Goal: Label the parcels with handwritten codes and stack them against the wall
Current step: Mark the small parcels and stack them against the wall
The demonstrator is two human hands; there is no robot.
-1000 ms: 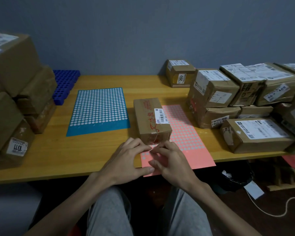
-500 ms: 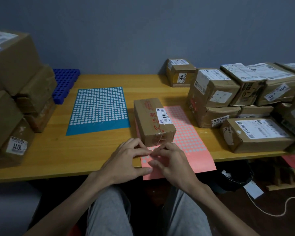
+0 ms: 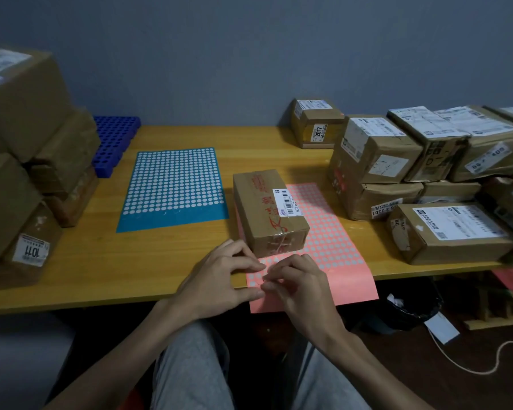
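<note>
One brown parcel (image 3: 270, 213) lies flat near the middle of the wooden table (image 3: 101, 261). It is sealed with tape, has red writing along its top and one white barcode label on its right edge. Its right half rests on a pink sticker sheet (image 3: 338, 261), whose near end hangs over the table's front edge. Both hands meet on that near end, just in front of the parcel and not touching it. The left hand (image 3: 219, 279) presses the sheet down with bent fingertips, its thumb set apart along the sheet's left edge. The right hand (image 3: 299, 282) has its fingers curled, thumb and forefinger pinched together on the sheet; whether a single sticker is between them is too small to tell. To the left of the parcel lies one blue sticker sheet (image 3: 172, 187) with rows of white dots, and behind it, at the wall (image 3: 249, 54), one blue tray (image 3: 113, 143) full of round holes. At least five boxes are stacked at the table's left end; the lowest front one (image 3: 30, 247) bears a label reading 1011 upside down. On the right at least eight labelled boxes stand in two layers, one small box (image 3: 316, 122) against the wall marked 2017. Under the table are one black bin (image 3: 412, 309) and one white cable (image 3: 471, 365).
</note>
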